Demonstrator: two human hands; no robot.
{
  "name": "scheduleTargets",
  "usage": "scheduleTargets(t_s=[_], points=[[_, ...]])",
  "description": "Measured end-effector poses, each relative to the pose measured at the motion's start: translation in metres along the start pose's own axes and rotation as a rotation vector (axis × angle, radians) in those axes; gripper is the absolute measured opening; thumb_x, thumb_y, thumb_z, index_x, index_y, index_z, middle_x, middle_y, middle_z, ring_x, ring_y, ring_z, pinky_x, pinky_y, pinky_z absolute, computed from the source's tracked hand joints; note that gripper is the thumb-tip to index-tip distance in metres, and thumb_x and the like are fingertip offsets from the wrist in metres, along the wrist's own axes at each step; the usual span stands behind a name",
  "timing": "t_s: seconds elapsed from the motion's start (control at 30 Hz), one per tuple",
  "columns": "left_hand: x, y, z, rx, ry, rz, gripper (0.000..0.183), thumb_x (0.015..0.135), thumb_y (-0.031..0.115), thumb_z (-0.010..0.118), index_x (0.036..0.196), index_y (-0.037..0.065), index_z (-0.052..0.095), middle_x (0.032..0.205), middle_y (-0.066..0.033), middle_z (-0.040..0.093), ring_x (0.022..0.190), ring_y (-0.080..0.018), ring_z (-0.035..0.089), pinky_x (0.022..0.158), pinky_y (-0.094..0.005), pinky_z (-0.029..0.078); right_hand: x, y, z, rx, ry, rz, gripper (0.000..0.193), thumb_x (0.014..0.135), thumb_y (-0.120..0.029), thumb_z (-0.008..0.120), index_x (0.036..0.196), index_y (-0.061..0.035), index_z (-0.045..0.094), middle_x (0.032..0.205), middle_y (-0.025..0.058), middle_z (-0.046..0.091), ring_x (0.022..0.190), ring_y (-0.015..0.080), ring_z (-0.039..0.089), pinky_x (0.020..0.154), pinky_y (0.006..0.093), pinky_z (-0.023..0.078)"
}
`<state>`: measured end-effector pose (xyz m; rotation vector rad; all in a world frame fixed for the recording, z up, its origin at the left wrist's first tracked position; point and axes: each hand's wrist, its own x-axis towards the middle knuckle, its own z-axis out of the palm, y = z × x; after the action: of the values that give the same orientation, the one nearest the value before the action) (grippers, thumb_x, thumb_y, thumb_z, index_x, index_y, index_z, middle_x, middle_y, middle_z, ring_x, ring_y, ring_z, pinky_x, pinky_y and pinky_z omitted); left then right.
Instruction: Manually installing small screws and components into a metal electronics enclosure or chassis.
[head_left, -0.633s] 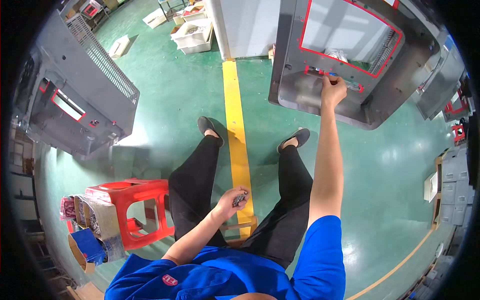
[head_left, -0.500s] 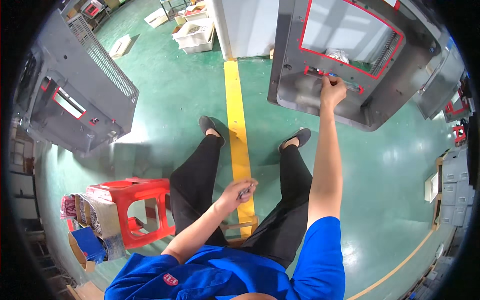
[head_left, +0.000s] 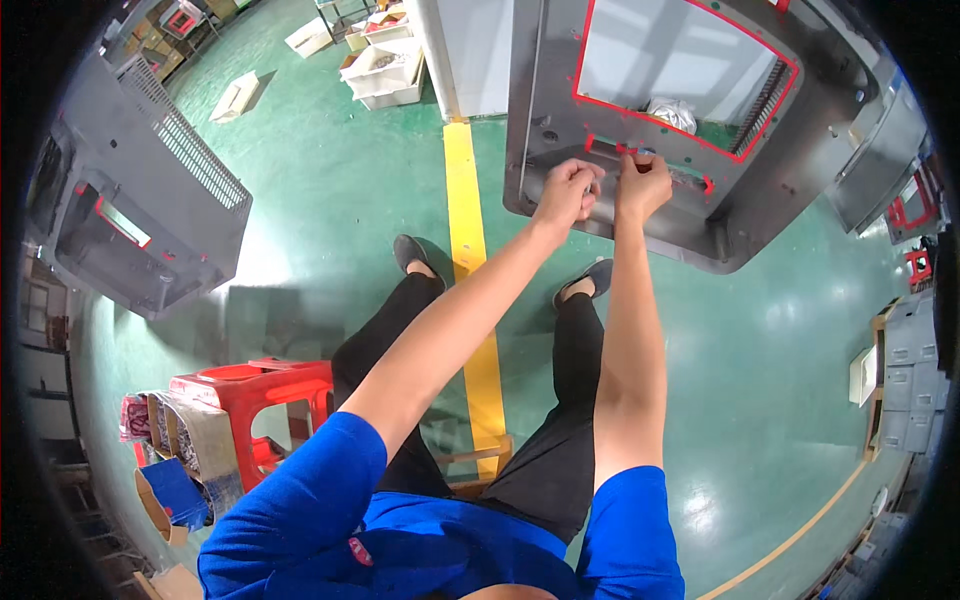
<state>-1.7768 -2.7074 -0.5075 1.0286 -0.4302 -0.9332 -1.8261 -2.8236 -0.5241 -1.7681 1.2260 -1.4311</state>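
Note:
A large dark grey plastic housing [head_left: 560, 90] stands before me at the upper right. It has a big window edged in red and, below that, a narrow red strip [head_left: 603, 147] across its inner face. My right hand [head_left: 645, 187] is at this strip with its fingertips pinched together; what they hold, if anything, is hidden. Close by on the left, my left hand [head_left: 568, 200] is in front of the housing's lower part, fingers curled closed. Small metal pieces show in its grip, too small to name exactly.
On the left stands another grey housing [head_left: 200, 190] with a vented edge. A red plastic stool [head_left: 250, 385] is at my lower left, beside open cardboard boxes [head_left: 185, 440] of small parts. White bins [head_left: 385, 70] stand farther off; grey bins [head_left: 908, 365] are stacked right.
My left hand has risen from near my lap, forward and right, to the housing beside my right hand. The right hand stays at the red strip. The whole view has shifted slightly.

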Motion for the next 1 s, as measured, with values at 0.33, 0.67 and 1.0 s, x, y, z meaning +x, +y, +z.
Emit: scheduleTargets(t_s=[0.33,0.67,1.0], points=[[0.015,-0.006,-0.002,0.203,-0.07,-0.014,0.015,0.09,0.013,0.048,0.097,0.002,0.055,0.073,-0.0017,0.05,0.051,-0.0016,0.034,0.041,-0.0178,0.024,0.008,0.014,0.01,0.12,-0.022,0.02,0.011,0.066,-0.005,0.072,0.07,-0.0003,0.062,0.062,0.0108,0.063,0.056,0.0215,0.06,0.058,0.0338,0.046],[0.01,-0.027,0.0,0.566,0.082,0.274,0.015,0.087,0.014,0.05,0.091,0.002,0.057,0.068,-0.0072,0.058,0.055,-0.0105,0.051,0.046,-0.0267,0.039,0.004,0.019,0.011,0.107,-0.081,-0.061,0.014,0.064,-0.007,0.073,0.069,0.0008,0.063,0.062,0.0099,0.063,0.055,0.0187,0.06,0.057,0.0324,0.047],[-0.016,-0.045,0.016,0.696,0.185,0.49,0.013,0.086,0.01,0.049,0.09,0.0,0.055,0.08,-0.0177,0.062,0.074,-0.03,0.061,0.065,-0.0375,0.046,-0.007,0.006,-0.012,0.177,-0.108,-0.045,0.012,0.068,-0.005,0.072,0.068,0.0022,0.063,0.056,0.0083,0.061,0.052,0.013,0.057,0.053,0.0282,0.046]])
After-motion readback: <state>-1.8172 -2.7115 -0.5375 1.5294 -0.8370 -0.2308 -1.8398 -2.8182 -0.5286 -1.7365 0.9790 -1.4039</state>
